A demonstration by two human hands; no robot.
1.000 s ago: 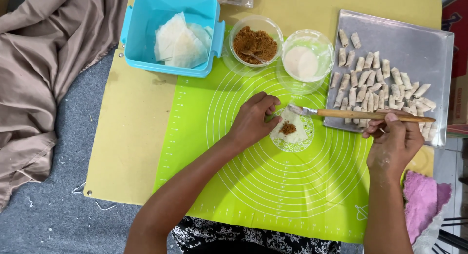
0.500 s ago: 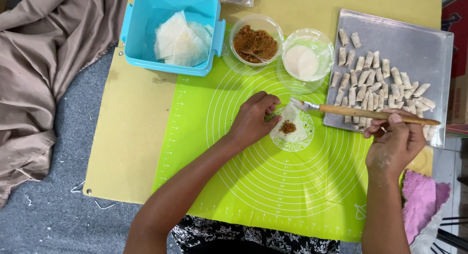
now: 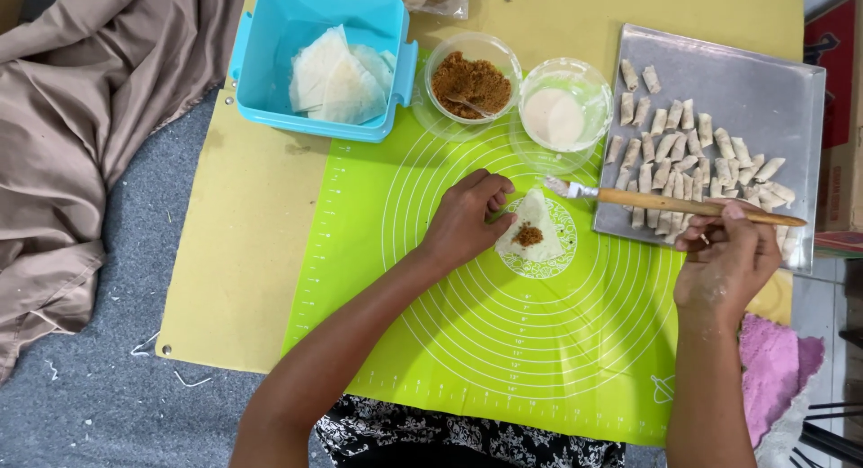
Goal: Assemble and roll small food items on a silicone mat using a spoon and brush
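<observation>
The wooden-handled pastry brush, gripped in the right hand, has been lifted off the filled triangular white wrapper, now pinned on the green silicone mat by curled left hand fingertips; pasting judged done

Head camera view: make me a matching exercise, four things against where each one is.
1 wooden-handled pastry brush
2 thin white wrapper sheets
3 small pale rolled pastries
4 spoonful of brown crumbly filling

A on the metal tray
B in the right hand
C in the blue plastic tub
D on the wrapper by the left hand

Pairs: 1-B, 2-C, 3-A, 4-D
</observation>
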